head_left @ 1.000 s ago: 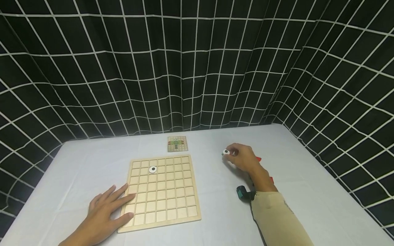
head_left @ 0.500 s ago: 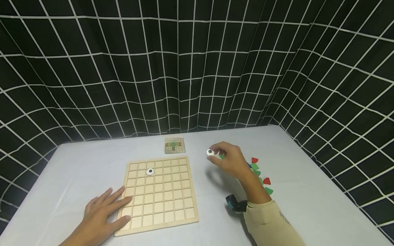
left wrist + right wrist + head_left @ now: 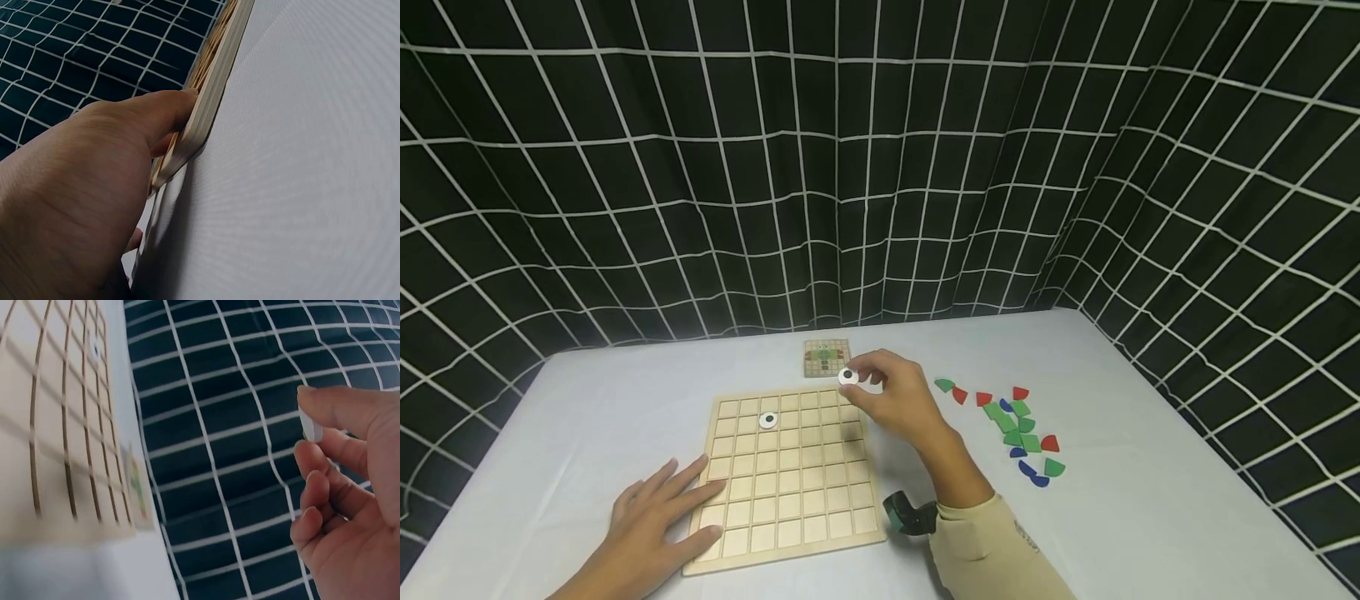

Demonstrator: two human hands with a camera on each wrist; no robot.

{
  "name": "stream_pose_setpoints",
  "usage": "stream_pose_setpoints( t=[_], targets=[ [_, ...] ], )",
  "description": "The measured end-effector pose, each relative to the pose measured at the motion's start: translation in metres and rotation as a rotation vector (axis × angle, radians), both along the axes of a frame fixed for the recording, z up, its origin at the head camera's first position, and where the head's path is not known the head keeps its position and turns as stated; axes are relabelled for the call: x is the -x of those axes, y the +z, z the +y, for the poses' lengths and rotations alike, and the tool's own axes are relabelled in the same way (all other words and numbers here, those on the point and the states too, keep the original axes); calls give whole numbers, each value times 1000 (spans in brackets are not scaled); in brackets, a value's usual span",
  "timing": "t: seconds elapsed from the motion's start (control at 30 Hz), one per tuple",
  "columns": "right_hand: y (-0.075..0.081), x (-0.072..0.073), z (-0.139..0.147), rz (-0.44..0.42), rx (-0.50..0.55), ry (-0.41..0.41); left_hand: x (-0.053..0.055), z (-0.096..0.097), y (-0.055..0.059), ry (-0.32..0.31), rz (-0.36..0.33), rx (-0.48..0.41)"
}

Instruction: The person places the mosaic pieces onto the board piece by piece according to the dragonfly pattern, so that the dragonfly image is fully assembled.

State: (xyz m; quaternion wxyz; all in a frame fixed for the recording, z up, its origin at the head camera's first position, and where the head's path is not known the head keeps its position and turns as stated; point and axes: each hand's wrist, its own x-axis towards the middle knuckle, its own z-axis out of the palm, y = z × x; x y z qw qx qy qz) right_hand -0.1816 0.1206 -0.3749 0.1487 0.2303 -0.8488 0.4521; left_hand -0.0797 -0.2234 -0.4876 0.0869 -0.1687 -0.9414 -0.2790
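Observation:
My right hand [image 3: 895, 396] pinches a round white eye piece with a black dot [image 3: 847, 377] between thumb and fingers, above the far right corner of the wooden grid board [image 3: 797, 542]. In the right wrist view that eye piece [image 3: 310, 427] shows edge-on between thumb and fingertips. My left hand [image 3: 651, 521] lies with fingers spread over the board's left edge; in the left wrist view its thumb touches the rim [image 3: 212, 94]. A second eye piece [image 3: 768, 420] sits in a square near the board's upper left.
A small pattern card [image 3: 826, 358] lies behind the board. To the right are loose red, green and blue pieces [image 3: 1006, 423], several of them touching. A black grid curtain [image 3: 880, 167] stands behind the white table [image 3: 1120, 500]. A dark wrist camera [image 3: 910, 512] sits on my right wrist.
My right hand has carried the eye piece left, from beside the coloured pieces to the board's far right corner, uncovering those pieces. My left hand has stayed on the board's edge.

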Motion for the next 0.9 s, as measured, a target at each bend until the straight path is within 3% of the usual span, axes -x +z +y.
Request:
stream_pose_setpoints(
  t=[0.3,0.5,0.9],
  targets=[
    [-5,-1,-37,-75,-2,15,-1,1,0,-3,45,-2],
    [-12,2,-56,-135,4,27,-1,1,0,0,39,3],
    [-50,14,-82,-321,-3,-41,-1,1,3,8,-16,13]
  ],
)
